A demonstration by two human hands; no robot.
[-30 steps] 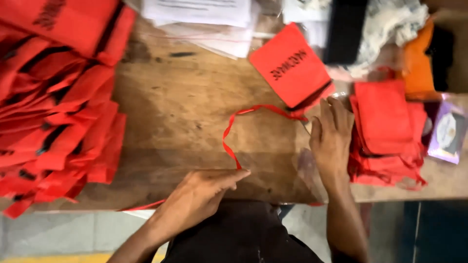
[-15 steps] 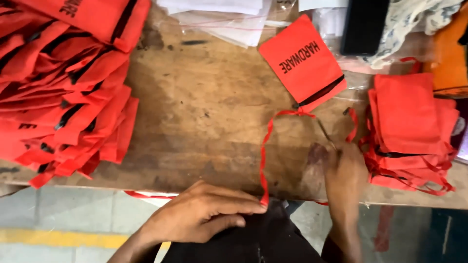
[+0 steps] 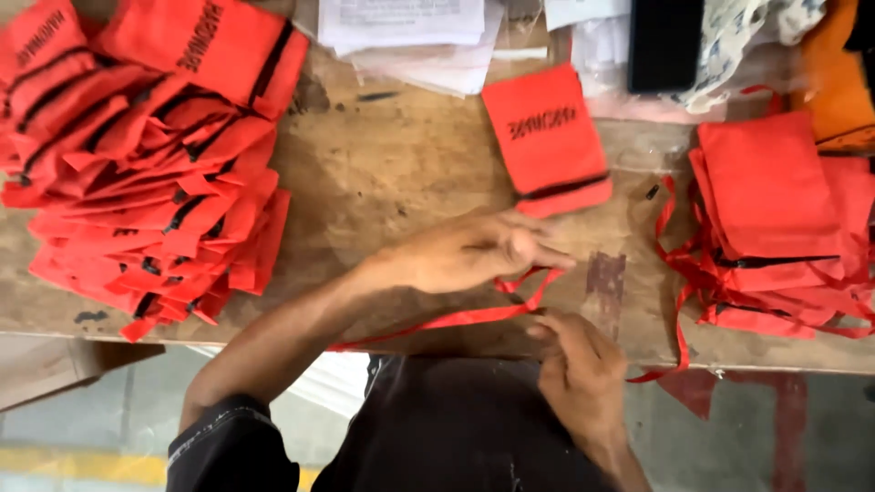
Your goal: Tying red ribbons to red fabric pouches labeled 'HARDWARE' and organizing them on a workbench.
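Left hand (image 3: 474, 251) sits at centre frame, fingers closed narrow and pinching the red ribbon (image 3: 456, 319) near its looped end. Right hand (image 3: 579, 374) is just below it at lower centre, fingertips nipped on the same ribbon where it bends. From the pinch the ribbon trails off toward the lower left, along the near edge of the wooden table (image 3: 392, 173). Judging by the grips, the thing to get right is keeping the ribbon flat and lightly taut between the two pinches, so it doesn't twist. Just above the hands, touching neither, lies a single red pouch (image 3: 547, 137) with a black band. A big heap of pouches (image 3: 146, 155) fills the upper left; a smaller stack with loose ribbons (image 3: 775, 219) sits right. White papers (image 3: 410, 27) at top.
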